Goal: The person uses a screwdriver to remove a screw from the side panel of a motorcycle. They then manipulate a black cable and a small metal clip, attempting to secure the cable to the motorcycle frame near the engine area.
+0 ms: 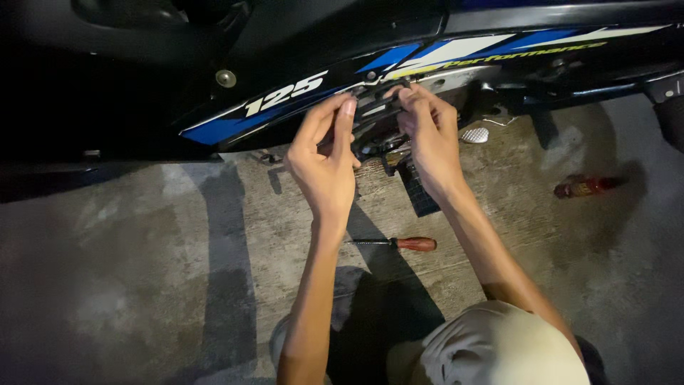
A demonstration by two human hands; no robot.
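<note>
The left hand (324, 160) has its fingers drawn together, thumb against the fingertips, pinching the near end of a thin black part (376, 108) that sits at the lower edge of the motorcycle's side panel (285, 100). The right hand (426, 132) meets it from the other side, its fingers curled and closed over the far end of the same black part, so both hands grip it between them, just under the blue and white striping on the dark bodywork. Exactly what the part is I cannot tell; it is small and dark against a shadowed gap. Below the hands the ribbed footrest (415, 187) juts out, and a small silver pedal (474, 135) shows just beside the right wrist. The motorcycle stands on a rough, stained concrete floor (142, 271), lit hard from one side so the arms throw long shadows across it. A screwdriver with a reddish-brown handle (399, 244) lies flat on the concrete between the two forearms, well below the hands, and a small red bottle (586, 187) lies on its side off to the right, well apart from everything else. Both forearms reach up and forward from the bottom of the view, bare, the wrists slightly bent inward toward each other, and a pale trouser knee (499, 346) shows under the right elbow.
</note>
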